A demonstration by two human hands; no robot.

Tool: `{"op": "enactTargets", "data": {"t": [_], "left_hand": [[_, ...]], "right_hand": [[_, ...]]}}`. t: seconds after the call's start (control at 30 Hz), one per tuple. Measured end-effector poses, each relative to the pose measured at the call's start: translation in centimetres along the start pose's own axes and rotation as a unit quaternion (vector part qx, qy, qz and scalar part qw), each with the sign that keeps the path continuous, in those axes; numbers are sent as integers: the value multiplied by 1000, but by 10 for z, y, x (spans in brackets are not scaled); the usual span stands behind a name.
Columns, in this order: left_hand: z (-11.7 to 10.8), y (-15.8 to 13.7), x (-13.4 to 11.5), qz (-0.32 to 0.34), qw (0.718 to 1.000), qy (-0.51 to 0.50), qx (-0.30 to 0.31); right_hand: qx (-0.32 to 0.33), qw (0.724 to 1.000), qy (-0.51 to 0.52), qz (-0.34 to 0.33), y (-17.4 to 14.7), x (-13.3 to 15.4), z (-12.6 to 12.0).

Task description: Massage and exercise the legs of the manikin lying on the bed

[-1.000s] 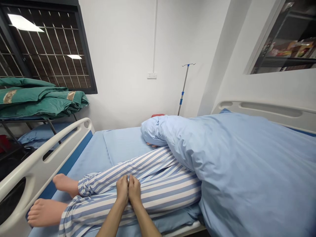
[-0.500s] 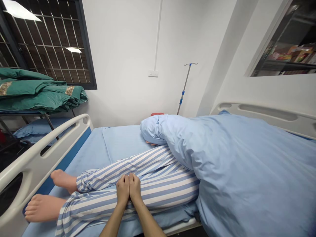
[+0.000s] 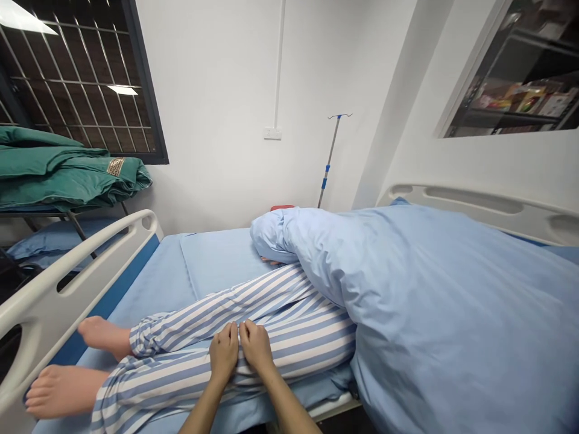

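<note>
Both my hands are curled into fists over the near leg of a figure lying on the bed. My left hand (image 3: 223, 351) is closed, knuckles up, around knee level on the blue-and-white striped trousers (image 3: 312, 343). A narrow gap separates it from my right hand (image 3: 257, 345), also closed and just to its right. No object shows in either fist, and the cloth around them is not pulled up. The figure's bare feet (image 3: 66, 390), smooth like a manikin's, point left. A light-blue quilt (image 3: 407, 283) covers the upper body; fingertips (image 3: 271, 261) peek out beneath its edge.
A pale footboard (image 3: 67, 301) stands at the left and a headboard (image 3: 474, 202) at the right. Blue sheet (image 3: 217, 253) covers the mattress. Behind the bed rises an IV pole (image 3: 329, 163). Folded green bedding (image 3: 67, 172) lies on a rack at far left.
My fists have moved apart from touching, the right one shifting to the right. The view has turned slightly right, so the bed and the room appear farther left.
</note>
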State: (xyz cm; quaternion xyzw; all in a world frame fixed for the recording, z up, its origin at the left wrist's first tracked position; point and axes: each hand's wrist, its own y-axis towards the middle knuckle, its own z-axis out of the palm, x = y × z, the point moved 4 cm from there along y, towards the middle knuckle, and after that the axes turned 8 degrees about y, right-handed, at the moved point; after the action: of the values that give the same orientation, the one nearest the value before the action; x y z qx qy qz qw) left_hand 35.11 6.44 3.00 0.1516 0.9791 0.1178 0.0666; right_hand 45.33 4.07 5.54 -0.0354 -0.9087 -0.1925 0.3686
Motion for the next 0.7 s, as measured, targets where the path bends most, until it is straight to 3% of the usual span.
{"op": "enactTargets", "data": {"t": [0.27,0.43,0.5,0.6,0.7], "left_hand": [[-5,-1,-7,-24,999,-14,42],[-12,8,-12,-81,984,-149,56],[-14,14,-20,-95,963,-247,47],[-14,22,-36,-136,905,-403,7],[-7,23,-49,-177,858,-481,-31]], "right_hand": [[-20,998,51,13,-1,-1,-5],[-42,994,98,22,-2,-3,-7],[-57,988,140,30,-1,-6,-8],[-92,968,228,55,2,-14,-11],[-119,943,301,72,5,-21,-16]]}}
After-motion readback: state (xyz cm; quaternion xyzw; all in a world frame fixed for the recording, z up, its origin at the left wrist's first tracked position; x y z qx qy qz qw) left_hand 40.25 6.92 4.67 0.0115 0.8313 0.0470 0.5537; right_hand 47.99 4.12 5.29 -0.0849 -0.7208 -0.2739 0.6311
